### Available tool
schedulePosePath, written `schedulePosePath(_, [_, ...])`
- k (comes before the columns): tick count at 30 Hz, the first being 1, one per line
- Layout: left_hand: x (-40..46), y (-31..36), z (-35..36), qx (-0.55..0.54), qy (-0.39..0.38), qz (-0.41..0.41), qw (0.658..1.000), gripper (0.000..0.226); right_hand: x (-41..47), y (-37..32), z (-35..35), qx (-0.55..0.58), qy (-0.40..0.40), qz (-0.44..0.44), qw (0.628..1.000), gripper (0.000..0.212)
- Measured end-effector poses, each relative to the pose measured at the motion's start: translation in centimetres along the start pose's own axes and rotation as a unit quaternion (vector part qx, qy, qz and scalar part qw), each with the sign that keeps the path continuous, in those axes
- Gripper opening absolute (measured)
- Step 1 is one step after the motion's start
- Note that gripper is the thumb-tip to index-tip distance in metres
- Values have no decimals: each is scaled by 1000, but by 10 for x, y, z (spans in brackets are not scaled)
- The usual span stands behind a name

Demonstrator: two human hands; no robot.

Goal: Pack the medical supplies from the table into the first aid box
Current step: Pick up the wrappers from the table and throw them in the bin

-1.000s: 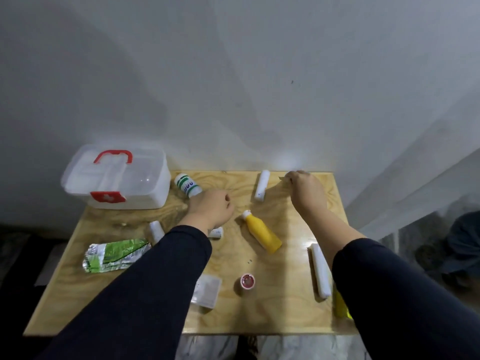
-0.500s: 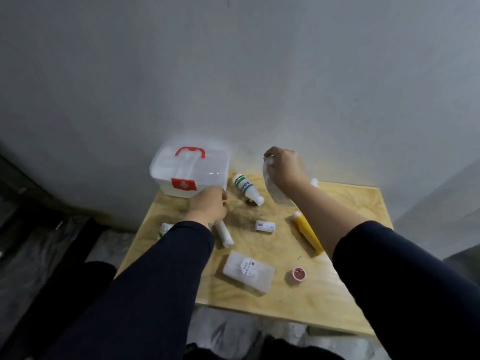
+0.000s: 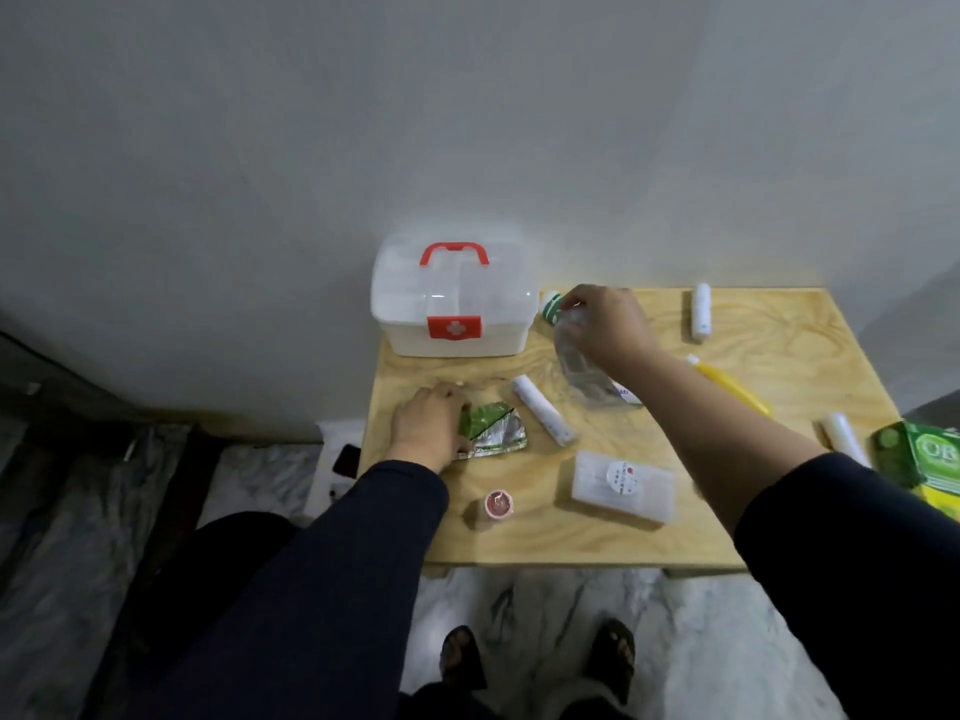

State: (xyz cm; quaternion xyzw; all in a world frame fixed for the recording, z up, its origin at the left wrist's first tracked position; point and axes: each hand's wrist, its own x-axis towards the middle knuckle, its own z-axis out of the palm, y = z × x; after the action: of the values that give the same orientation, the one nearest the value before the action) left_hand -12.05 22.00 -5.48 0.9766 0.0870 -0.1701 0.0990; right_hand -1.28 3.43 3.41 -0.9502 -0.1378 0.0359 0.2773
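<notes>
Two hands work: the right hand (image 3: 605, 324) pinches a clear bag (image 3: 579, 371) beside the shut box (image 3: 452, 304); the left hand (image 3: 428, 428) presses a green packet (image 3: 493, 431) on the desk (image 3: 753, 511). Next: open the lid.

Plain indoor room, likely a home — bare grey wall (image 3: 467, 122), marbled floor (image 3: 545, 615). Small plywood desk (image 3: 571, 537) against wall; sandalled feet (image 3: 462, 652) below.

One head-worn wide-angle view looks forward and steeply down from standing height onto a small wooden table (image 3: 675, 543) against a grey wall (image 3: 467, 122). Both outstretched arms enter from the bottom edge, the floor (image 3: 545, 615) visible below.
</notes>
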Motion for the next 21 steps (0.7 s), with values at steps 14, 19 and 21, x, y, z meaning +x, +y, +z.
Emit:
schedulePosePath(14, [-63, -37, -39, -206, 164, -154, 952, 9, -46, -76, 6, 66, 0, -3, 998, 25])
schedulePosePath(19, [-106, -72, -34, -287, 218, -231, 904, 13, -66, -123, 38, 107, -29, -25, 993, 25])
schedulePosePath(21, [-143, -112, -23, -321, 234, -281, 874, 14, -89, -162, 68, 108, -86, -67, 988, 26])
